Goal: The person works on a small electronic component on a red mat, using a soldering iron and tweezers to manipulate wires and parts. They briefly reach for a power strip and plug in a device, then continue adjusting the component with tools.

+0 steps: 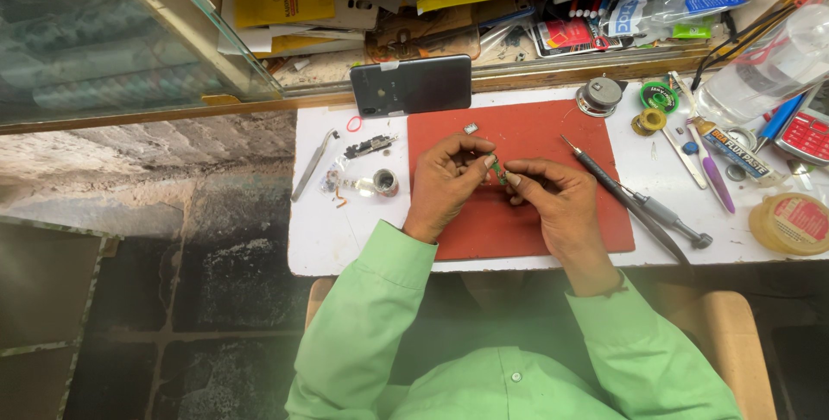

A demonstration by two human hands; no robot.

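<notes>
Left hand point(445, 185) and right hand point(553, 200) meeting over red mat point(527, 139) on white table point(337, 230). Fingers point(479, 154) of both pinched on small green circuit part point(497, 167), held just above mat. Dark phone point(411, 85) propped at mat's far edge. Tweezers point(313, 164) well left; soldering iron point(635, 204) lying at right.
</notes>
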